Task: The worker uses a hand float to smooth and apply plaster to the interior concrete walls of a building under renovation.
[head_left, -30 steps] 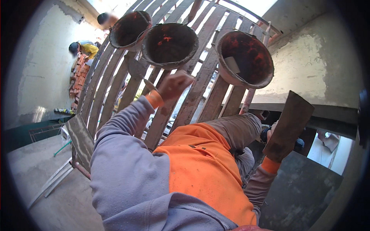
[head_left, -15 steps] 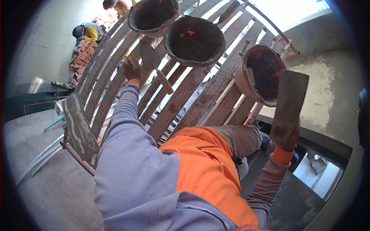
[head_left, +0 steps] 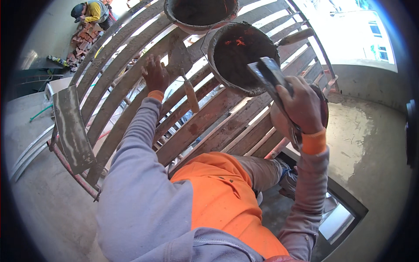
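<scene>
My right hand (head_left: 305, 105) grips a plastering trowel (head_left: 271, 81) with a flat rectangular blade, held over the near right edge of a mortar bucket (head_left: 233, 88). My left hand (head_left: 156, 76) is stretched over the wooden planks with its fingers apart, holding nothing. Close to it lies a pointed brick trowel (head_left: 179, 59) with a wooden handle, its blade caked with mortar. A second bucket (head_left: 278, 115) stands under my right hand, mostly covered by it. Farther off is a third bucket (head_left: 192, 28) with a dark inside.
Slatted planks (head_left: 196, 131) form a platform with gaps between them. A mortar-smeared board (head_left: 72, 131) rests at the left edge by a red pipe (head_left: 72, 170). A wooden handle (head_left: 297, 37) juts beside the middle bucket. A co-worker (head_left: 94, 13) bends over stacked bricks (head_left: 85, 39). A wall (head_left: 349, 144) stands at right.
My right hand has swung the plastering trowel up and left, from beside the right bucket to the middle bucket's edge. My left hand stays over the planks; the view has shifted.
</scene>
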`<state>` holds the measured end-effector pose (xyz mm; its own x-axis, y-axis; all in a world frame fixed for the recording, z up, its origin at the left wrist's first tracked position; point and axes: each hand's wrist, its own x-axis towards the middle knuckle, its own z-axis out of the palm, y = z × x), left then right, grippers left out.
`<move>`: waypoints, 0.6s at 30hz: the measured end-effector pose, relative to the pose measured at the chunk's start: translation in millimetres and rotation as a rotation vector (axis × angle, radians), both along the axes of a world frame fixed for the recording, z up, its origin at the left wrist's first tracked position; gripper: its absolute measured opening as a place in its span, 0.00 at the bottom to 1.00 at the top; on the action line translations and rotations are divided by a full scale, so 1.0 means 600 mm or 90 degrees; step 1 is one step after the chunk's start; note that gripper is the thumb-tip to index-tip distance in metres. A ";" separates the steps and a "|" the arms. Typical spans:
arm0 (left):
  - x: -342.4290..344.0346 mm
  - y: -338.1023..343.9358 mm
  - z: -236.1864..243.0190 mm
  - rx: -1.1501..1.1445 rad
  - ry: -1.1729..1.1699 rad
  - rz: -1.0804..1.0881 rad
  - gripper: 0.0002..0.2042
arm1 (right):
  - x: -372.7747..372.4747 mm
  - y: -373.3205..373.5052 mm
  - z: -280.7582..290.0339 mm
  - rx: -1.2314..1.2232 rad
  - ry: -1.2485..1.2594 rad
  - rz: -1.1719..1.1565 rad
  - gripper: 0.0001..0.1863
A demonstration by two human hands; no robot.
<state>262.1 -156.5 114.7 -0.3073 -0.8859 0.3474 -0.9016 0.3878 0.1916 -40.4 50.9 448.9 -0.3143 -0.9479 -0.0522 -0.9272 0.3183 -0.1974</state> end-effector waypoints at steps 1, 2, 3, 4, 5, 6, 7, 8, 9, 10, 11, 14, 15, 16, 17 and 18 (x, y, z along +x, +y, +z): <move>0.001 0.001 0.004 0.008 0.001 0.004 0.19 | -0.001 -0.022 -0.016 0.030 0.038 0.023 0.17; -0.003 0.002 0.005 0.014 0.006 0.011 0.19 | -0.006 -0.040 -0.031 0.036 0.043 0.031 0.17; -0.007 0.003 0.006 0.019 0.005 0.010 0.19 | -0.011 -0.057 -0.047 0.057 0.077 0.048 0.16; -0.004 0.003 0.007 0.024 -0.001 0.013 0.19 | -0.014 -0.075 -0.067 0.076 0.107 0.070 0.16; -0.005 0.004 0.008 0.022 0.013 0.004 0.19 | -0.021 -0.089 -0.086 0.100 0.115 0.080 0.15; -0.007 0.002 0.011 0.027 0.009 0.018 0.19 | -0.026 -0.101 -0.101 0.104 0.112 0.094 0.15; -0.011 0.002 0.018 0.026 0.012 0.008 0.19 | -0.029 -0.110 -0.113 0.115 0.122 0.106 0.15; -0.011 0.003 0.022 0.025 0.012 -0.001 0.19 | -0.028 -0.120 -0.127 0.126 0.129 0.118 0.15; -0.009 0.005 0.024 0.044 -0.004 0.015 0.19 | -0.025 -0.130 -0.144 0.128 0.140 0.129 0.15; -0.012 0.005 0.026 0.049 -0.006 0.022 0.19 | -0.026 -0.137 -0.159 0.132 0.138 0.137 0.15; -0.014 0.006 0.029 0.060 -0.004 0.018 0.18 | -0.027 -0.143 -0.174 0.140 0.149 0.149 0.14; -0.018 0.004 0.036 0.081 -0.010 0.015 0.18 | -0.029 -0.153 -0.206 0.148 0.169 0.178 0.13; -0.020 0.003 0.036 0.085 -0.013 0.013 0.18 | -0.032 -0.155 -0.213 0.153 0.167 0.192 0.13; -0.017 0.003 0.033 0.087 -0.019 0.014 0.18 | -0.031 -0.159 -0.217 0.157 0.162 0.206 0.13; -0.014 0.003 0.032 0.081 -0.013 0.015 0.18 | -0.032 -0.159 -0.216 0.158 0.157 0.207 0.13; -0.011 0.002 0.032 0.073 -0.008 0.015 0.18 | -0.033 -0.158 -0.209 0.166 0.175 0.207 0.13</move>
<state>255.7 -155.4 134.2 -0.2894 -0.9269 0.2391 -0.9128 0.3425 0.2227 -60.3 -43.8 323.8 -0.0400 -0.9655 -0.2571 -0.9933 0.0104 0.1153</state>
